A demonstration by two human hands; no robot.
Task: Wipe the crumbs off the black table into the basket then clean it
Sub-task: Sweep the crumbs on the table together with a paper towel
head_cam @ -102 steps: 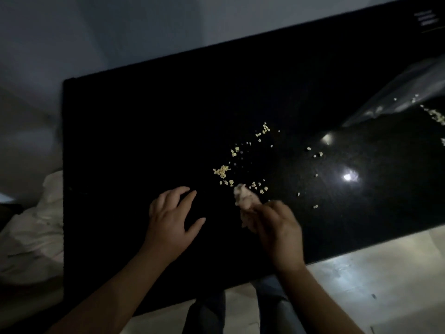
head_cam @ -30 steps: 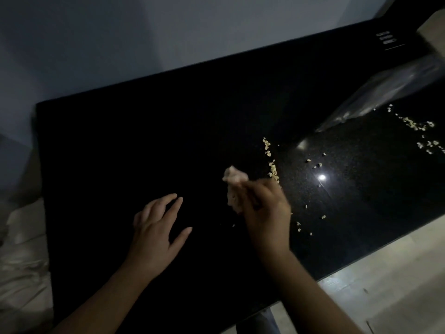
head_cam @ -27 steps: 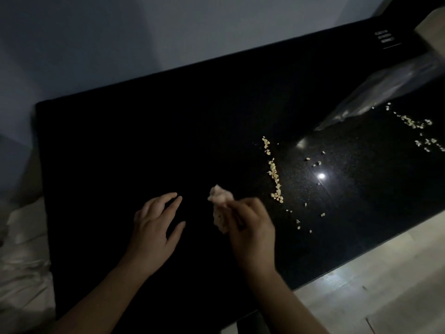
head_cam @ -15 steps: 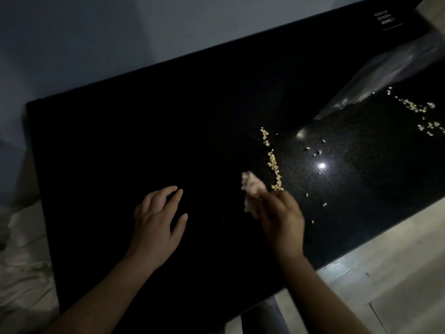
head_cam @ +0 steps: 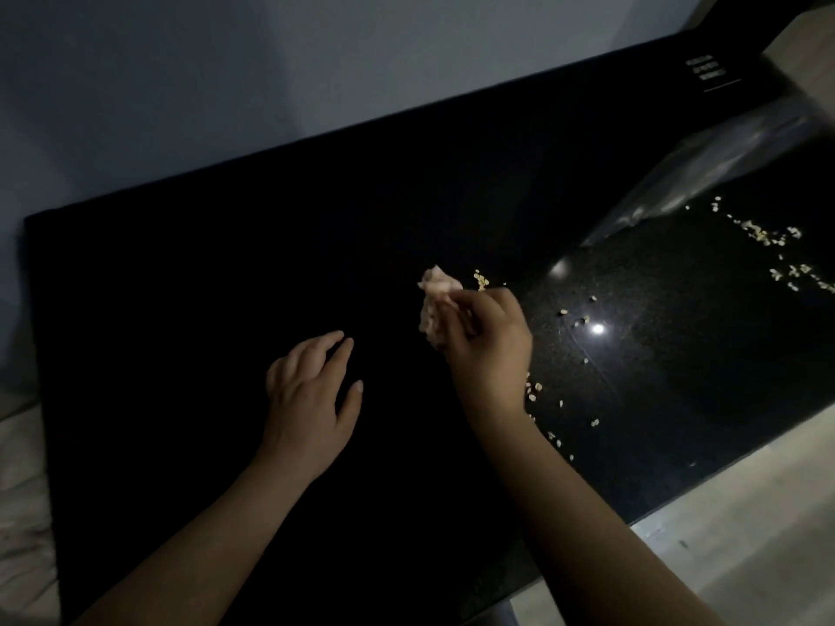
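A glossy black table (head_cam: 203, 309) fills the head view in dim light. My right hand (head_cam: 488, 345) grips a crumpled pale tissue (head_cam: 436, 300) near the table's middle, the wad touching the surface. Pale crumbs (head_cam: 481, 280) lie just beyond the tissue, and more crumbs (head_cam: 535, 390) trail past my wrist toward the near edge. A second patch of crumbs (head_cam: 763, 234) sits at the far right. My left hand (head_cam: 311, 395) rests flat on the table, fingers spread, holding nothing. No basket shows.
A clear plastic bag (head_cam: 723, 160) lies on the table's far right. A lamp reflection (head_cam: 597, 328) shines on the top. Pale floor (head_cam: 745, 512) runs along the near right edge, and crumpled light fabric (head_cam: 22, 490) lies at the left.
My right hand swept the tissue left and back, then right and away again, gathering scattered crumbs into a line and now covering most of it. My left hand stayed put.
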